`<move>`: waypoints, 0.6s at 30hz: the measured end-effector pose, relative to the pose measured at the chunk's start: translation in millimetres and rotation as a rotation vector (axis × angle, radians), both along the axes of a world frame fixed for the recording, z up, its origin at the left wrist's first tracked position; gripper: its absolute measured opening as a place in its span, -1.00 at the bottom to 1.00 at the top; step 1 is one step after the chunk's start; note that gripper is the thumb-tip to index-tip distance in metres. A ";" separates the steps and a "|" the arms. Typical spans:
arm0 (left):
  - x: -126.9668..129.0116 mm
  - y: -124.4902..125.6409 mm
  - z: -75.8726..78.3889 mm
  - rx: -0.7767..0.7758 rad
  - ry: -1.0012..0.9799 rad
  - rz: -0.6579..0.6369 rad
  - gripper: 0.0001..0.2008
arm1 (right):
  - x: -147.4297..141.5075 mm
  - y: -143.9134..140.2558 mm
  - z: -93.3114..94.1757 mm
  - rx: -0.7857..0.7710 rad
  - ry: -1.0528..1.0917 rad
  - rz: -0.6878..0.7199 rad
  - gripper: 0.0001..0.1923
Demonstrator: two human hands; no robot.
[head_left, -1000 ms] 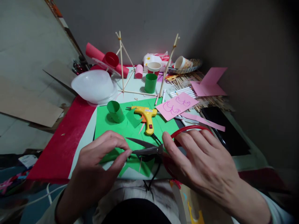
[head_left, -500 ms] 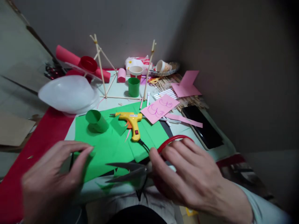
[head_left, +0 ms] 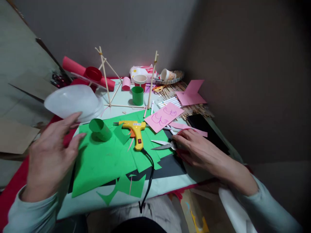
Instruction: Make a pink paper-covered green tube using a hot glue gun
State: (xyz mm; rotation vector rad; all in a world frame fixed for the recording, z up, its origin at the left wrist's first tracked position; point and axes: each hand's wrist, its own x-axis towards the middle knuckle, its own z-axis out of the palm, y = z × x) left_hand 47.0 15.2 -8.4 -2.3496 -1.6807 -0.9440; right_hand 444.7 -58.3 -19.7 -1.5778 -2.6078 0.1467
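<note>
My right hand point(head_left: 194, 147) grips a pair of red-handled scissors point(head_left: 167, 145), its blades parted and pointing left over the edge of the green paper point(head_left: 102, 171). On the left, my left hand point(head_left: 54, 150) hovers with thumb and fingers apart, holding nothing. Just beyond its fingertips a rolled green paper tube point(head_left: 100, 130) rests on the sheet. Between my hands lies a yellow glue gun point(head_left: 137, 131), its black cord running toward me. A pink card with purple drawn curls point(head_left: 164, 117) sits behind the scissors.
A stick frame point(head_left: 128, 105) stands at the back, near a green cup point(head_left: 138, 96) and a paper cup point(head_left: 140, 81). Clear plastic lids point(head_left: 73, 100) lie left. White markers point(head_left: 170, 102), a folded pink paper point(head_left: 191, 94) and a black phone point(head_left: 206, 129) are right. Green scraps point(head_left: 133, 186) lie in front.
My right hand has carried the scissors away from me toward the pink card and lowered them. My left hand has moved forward toward the lids, and its thumb and fingers have spread.
</note>
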 end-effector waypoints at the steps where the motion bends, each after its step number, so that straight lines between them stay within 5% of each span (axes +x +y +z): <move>1: 6.7 1.7 1.5 0.014 0.019 -0.043 -0.49 | 2.5 2.3 -1.2 -0.005 0.023 0.025 -0.68; 5: 15.6 6.2 5.7 0.037 0.047 -0.155 -0.64 | 3.4 13.3 6.3 0.018 0.022 0.105 -0.60; 11: 12.4 10.6 13.2 -0.047 -0.081 -0.186 -0.70 | -17.1 47.2 23.9 0.215 -0.127 0.082 -0.74; 18: 21.9 3.4 38.6 -0.105 -0.523 -0.138 -0.87 | -30.7 77.8 -8.5 0.420 -0.126 0.200 -0.75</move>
